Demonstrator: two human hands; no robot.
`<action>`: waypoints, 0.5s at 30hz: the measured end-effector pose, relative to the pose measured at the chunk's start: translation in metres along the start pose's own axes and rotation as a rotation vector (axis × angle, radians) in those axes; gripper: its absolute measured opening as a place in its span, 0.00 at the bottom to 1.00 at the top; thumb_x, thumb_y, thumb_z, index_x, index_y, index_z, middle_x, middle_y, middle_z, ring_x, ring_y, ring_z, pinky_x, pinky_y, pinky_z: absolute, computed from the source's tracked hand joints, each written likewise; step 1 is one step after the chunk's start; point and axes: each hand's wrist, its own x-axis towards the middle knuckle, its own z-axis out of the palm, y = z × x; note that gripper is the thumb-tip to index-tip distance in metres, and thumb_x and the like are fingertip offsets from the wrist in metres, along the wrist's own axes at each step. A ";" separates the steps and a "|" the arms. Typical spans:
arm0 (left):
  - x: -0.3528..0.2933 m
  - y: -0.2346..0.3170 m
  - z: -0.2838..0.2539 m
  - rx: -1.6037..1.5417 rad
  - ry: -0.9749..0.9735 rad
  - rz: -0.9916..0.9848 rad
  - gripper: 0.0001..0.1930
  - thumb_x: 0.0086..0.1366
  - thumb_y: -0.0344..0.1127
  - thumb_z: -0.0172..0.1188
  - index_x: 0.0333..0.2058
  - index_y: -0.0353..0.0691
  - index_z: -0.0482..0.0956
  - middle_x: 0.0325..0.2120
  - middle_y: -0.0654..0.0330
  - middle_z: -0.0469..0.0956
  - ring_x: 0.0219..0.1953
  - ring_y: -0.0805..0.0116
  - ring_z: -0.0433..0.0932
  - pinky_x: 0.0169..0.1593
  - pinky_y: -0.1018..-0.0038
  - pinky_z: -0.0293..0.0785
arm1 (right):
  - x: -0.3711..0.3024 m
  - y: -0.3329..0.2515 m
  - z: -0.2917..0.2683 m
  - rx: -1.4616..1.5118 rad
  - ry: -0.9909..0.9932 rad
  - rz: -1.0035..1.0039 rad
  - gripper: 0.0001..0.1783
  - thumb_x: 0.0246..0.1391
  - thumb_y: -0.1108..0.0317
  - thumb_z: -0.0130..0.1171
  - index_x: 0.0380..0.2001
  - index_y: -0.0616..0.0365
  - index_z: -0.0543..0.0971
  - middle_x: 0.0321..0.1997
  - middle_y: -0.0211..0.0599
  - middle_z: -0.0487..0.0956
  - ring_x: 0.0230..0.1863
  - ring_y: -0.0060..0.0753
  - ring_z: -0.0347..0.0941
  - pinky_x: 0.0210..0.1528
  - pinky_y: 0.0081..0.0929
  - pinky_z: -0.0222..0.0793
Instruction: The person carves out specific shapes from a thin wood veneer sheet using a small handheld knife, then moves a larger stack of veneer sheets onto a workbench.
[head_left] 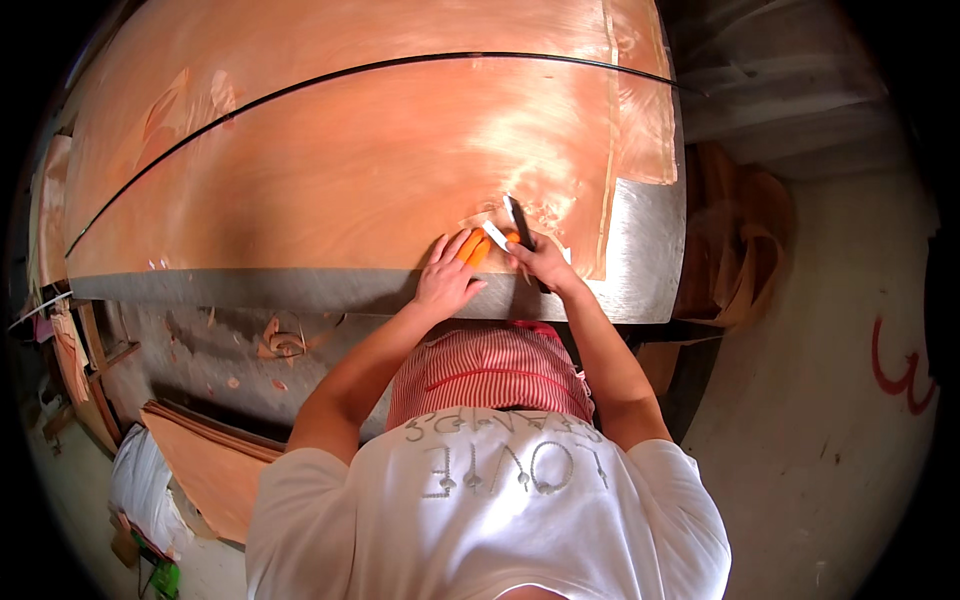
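Observation:
A thin orange-brown wood veneer sheet (330,190) lies flat before me on a metal-topped table. My left hand (448,278) rests on its near edge, fingers stretched forward, with orange covers (475,247) on some of them. Just to its right, my right hand (547,264) is closed around a slim black knife (521,222), whose bright tip points away over the sheet. A short white strip (495,236) shows between the two hands, by the right fingertips; whether that hand also pinches it is unclear. Around the tip the veneer looks uneven, with glare over it.
A long thin black rod (380,66) lies curved across the sheet. Bare metal tabletop (645,250) shows at the right and along the near edge. Loose veneer scraps (735,240) hang beyond the right side. Stacked veneer sheets (205,460) and a white bag (150,490) sit at lower left.

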 end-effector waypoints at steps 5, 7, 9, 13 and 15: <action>-0.017 -0.017 0.006 -0.012 0.049 -0.059 0.19 0.51 0.40 0.59 0.41 0.34 0.73 0.50 0.50 0.67 0.58 0.57 0.58 0.61 0.58 0.50 | 0.033 -0.018 0.043 -0.156 0.035 0.103 0.07 0.52 0.67 0.55 0.29 0.60 0.74 0.16 0.27 0.72 0.14 0.18 0.62 0.16 0.19 0.56; -0.021 -0.023 0.007 -0.103 0.184 -0.125 0.19 0.52 0.39 0.58 0.41 0.34 0.73 0.50 0.50 0.67 0.58 0.56 0.58 0.61 0.58 0.51 | 0.036 -0.021 0.048 -0.207 0.062 0.130 0.07 0.51 0.67 0.55 0.28 0.61 0.75 0.16 0.29 0.73 0.15 0.19 0.63 0.17 0.21 0.58; -0.020 -0.025 0.002 -0.119 0.281 -0.178 0.22 0.51 0.39 0.58 0.43 0.33 0.71 0.52 0.50 0.65 0.60 0.57 0.56 0.61 0.57 0.49 | 0.037 -0.022 0.049 -0.218 0.074 0.128 0.07 0.51 0.68 0.56 0.28 0.61 0.75 0.16 0.30 0.73 0.15 0.19 0.64 0.17 0.22 0.59; -0.001 -0.021 -0.001 0.112 -0.019 -0.160 0.29 0.50 0.48 0.59 0.48 0.36 0.69 0.54 0.51 0.62 0.62 0.61 0.50 0.63 0.54 0.41 | 0.037 -0.020 0.050 -0.232 0.067 0.105 0.08 0.49 0.66 0.57 0.28 0.60 0.75 0.17 0.30 0.74 0.16 0.19 0.64 0.18 0.21 0.59; 0.001 -0.015 -0.006 0.182 -0.086 -0.190 0.34 0.49 0.51 0.60 0.51 0.34 0.65 0.56 0.52 0.60 0.63 0.60 0.48 0.62 0.53 0.41 | 0.037 -0.015 0.049 -0.291 0.071 0.066 0.09 0.49 0.64 0.57 0.27 0.58 0.74 0.16 0.30 0.73 0.12 0.18 0.62 0.14 0.21 0.57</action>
